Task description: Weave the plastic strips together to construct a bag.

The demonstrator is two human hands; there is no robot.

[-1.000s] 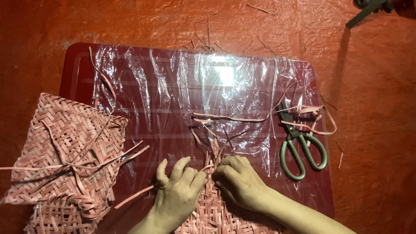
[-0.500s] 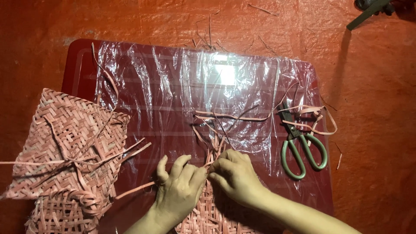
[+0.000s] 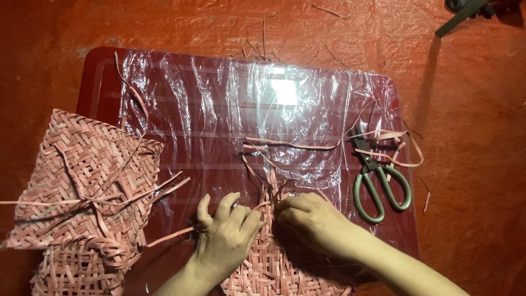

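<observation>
1. At the far left of the frame a finished woven mat of pink strips lies partly on the red tray and partly off its left edge, with loose strips trailing over it.
2. Just below it, in the lower left corner, sits a smaller woven piece with an open, looser weave, touching the mat above.
3. The tray fills the middle of the frame and is covered by crinkled clear plastic film, which glares under a light near the upper centre.
4. The left hand rests at lower centre, fingers curled down onto the edge of the woven panel; its grip looks pressed on the weave, but I cannot tell whether it pinches a strip.
5. A single loose strip runs out to the left from under that hand.
6. The woven panel lies at the bottom centre, half out of frame, with unwoven strip ends rising from its top edge across the film.
7. The right hand sits just beside the left, knuckles up, fingertips bent onto the same top edge; whether its grip is clenched on a strip is hidden.
8. To the right, green-handled scissors lie on the film, blades closed, among curled strip offcuts.
9. Everything sits on an orange-red sheet, with a dark tool in the upper right corner.
</observation>
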